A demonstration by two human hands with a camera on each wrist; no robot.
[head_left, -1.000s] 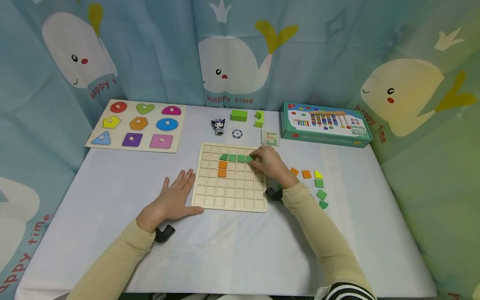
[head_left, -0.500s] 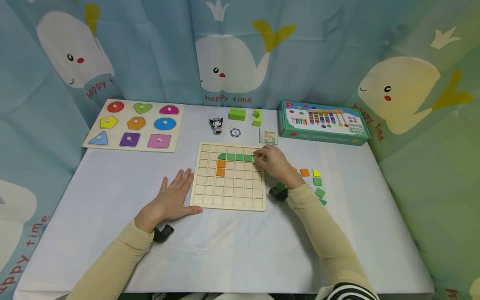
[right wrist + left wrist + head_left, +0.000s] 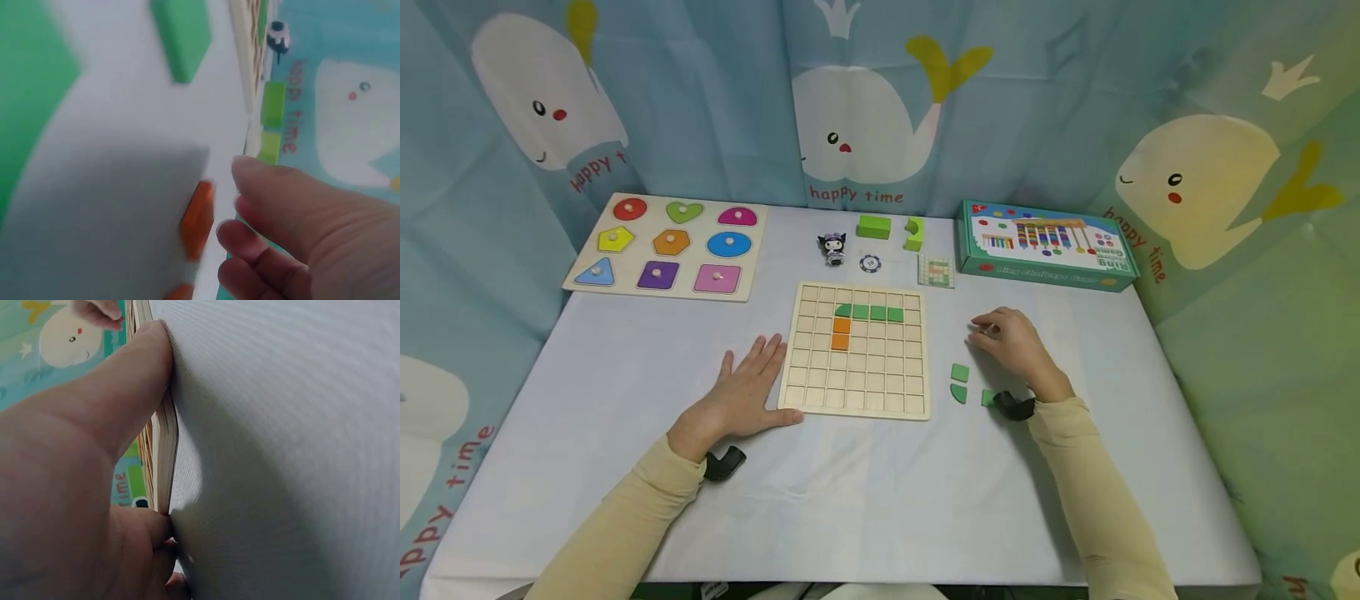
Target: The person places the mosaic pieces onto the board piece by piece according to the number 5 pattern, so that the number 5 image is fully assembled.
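left hand (image 3: 737, 400): thumb splayed | right hand (image 3: 1013, 342): fingers loosely curled

On the left I see a plain, close-fitting beige sleeve (image 3: 617, 521) that ends in a slightly creased cuff at the wrist, with a small, curved black wrist fitting (image 3: 725, 464) beside it. On the right I have a matching beige sleeve (image 3: 1097, 492), gathered in soft folds towards its cuff, and a similar hooked black fitting (image 3: 1015, 407). Beyond the cuffs, the left hand (image 3: 739, 396) and right hand (image 3: 1017, 343) are bare.
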